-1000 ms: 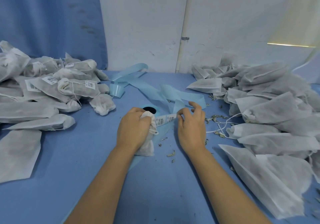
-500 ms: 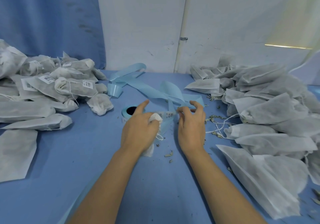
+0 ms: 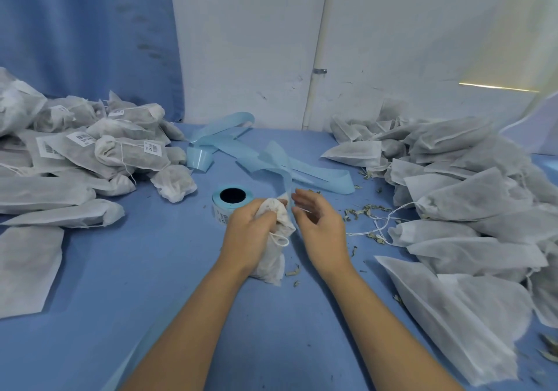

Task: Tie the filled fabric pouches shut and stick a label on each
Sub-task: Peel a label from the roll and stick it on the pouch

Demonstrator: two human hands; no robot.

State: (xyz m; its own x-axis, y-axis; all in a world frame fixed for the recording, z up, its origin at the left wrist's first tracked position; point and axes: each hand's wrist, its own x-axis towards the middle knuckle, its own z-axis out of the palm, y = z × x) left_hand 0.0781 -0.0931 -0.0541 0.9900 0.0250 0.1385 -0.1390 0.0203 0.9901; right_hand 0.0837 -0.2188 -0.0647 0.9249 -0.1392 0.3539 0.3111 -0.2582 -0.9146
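At the blue table, L hand grips a white fabric pouch by its gathered neck, long axis running back toward the worker. R hand hovers just right of the neck; fingers blurred, poss. pinching a label, can't tell.

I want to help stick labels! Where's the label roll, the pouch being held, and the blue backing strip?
label roll (image 3: 218, 215), head view, its printed side.
held pouch (image 3: 271, 259), head view, body below the drawstring.
blue backing strip (image 3: 320, 176), head view, its flat stretch.
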